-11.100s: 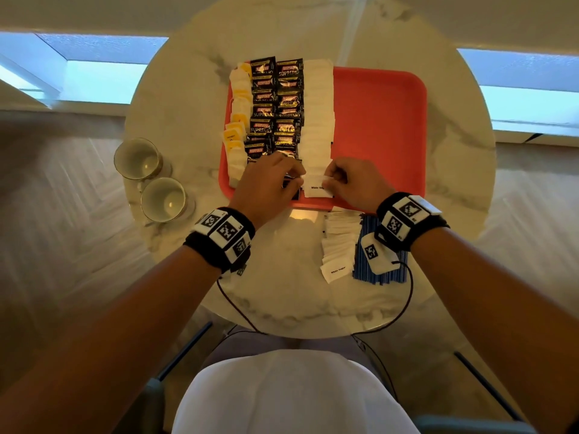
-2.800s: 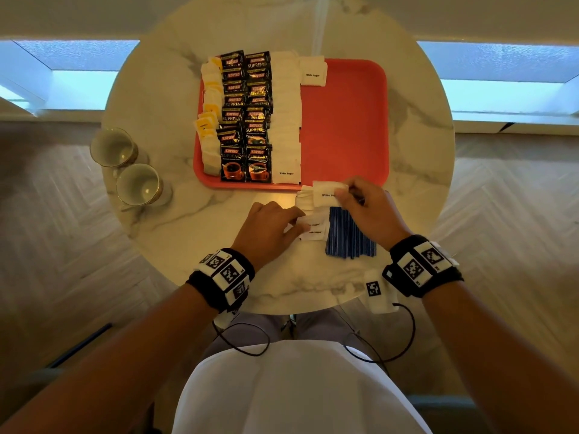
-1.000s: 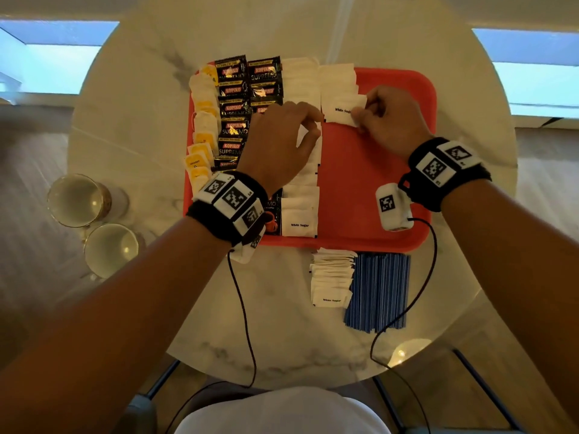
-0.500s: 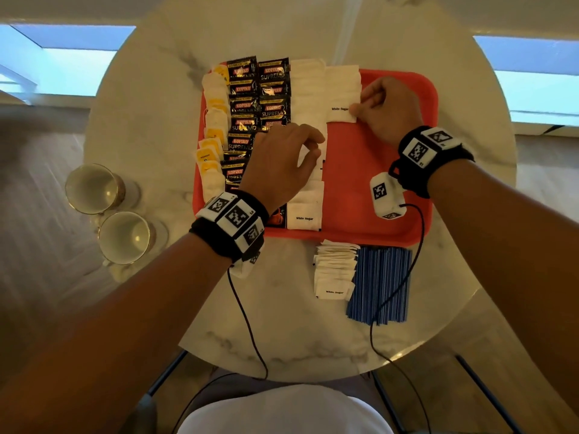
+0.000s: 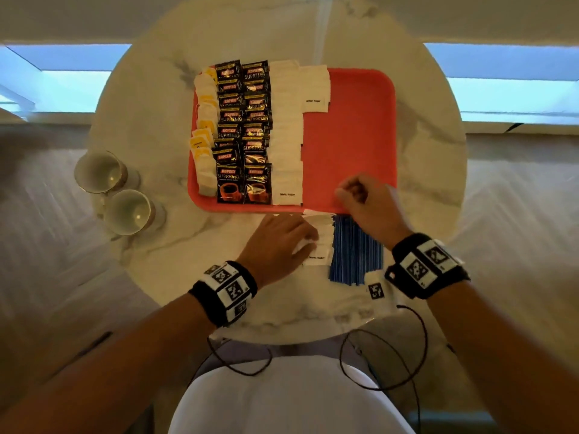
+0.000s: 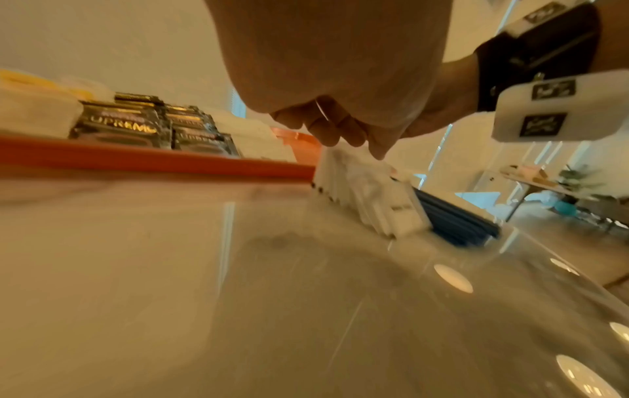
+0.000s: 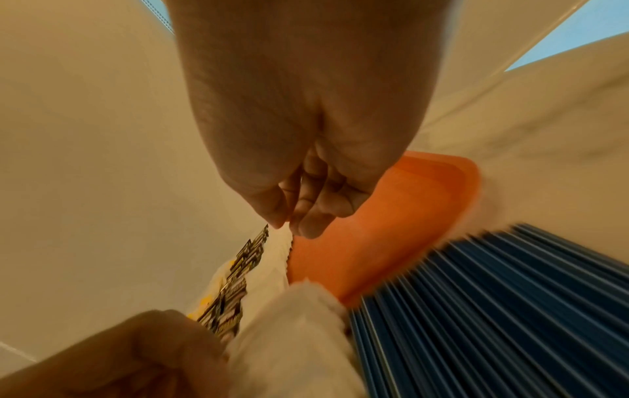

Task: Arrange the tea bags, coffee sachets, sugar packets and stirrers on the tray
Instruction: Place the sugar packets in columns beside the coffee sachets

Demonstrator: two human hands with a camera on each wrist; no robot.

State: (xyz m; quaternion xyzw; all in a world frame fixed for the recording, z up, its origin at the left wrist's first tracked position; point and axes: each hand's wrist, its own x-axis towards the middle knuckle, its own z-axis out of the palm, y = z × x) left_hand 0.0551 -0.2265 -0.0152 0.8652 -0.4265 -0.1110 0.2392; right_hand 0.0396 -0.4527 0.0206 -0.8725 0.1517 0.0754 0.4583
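— What could go wrong from here?

— My left hand (image 5: 279,242) rests with straight fingers on the loose stack of white sugar packets (image 5: 320,245) on the marble table (image 5: 150,98), just below the red tray (image 5: 351,136). If I press unevenly or drag, I think the fanned stack slides into the blue stirrers (image 5: 355,250) touching its right side and scatters both piles. Lifting one packet could also pull up its neighbour, since they overlap

— And the other hand?

— My right hand (image 5: 365,200) hovers at the tray's lower edge, right of centre in the head view, fingers curled and thumb almost meeting the fingertip (image 7: 308,227). The right wrist view shows nothing pinched between them. Reaching down carelessly, I could knock the tray rim and jog the rows already laid

— Where do those rows lie?

— In the upper left half of the tray: tea bags (image 5: 205,126) at far left, two columns of Kopiko coffee sachets (image 5: 242,130), then a full column of sugar packets, and a short second column (image 5: 315,89) started at the tray's top. All lie above both hands; the supply stack lies under my left fingers, lower left of my right
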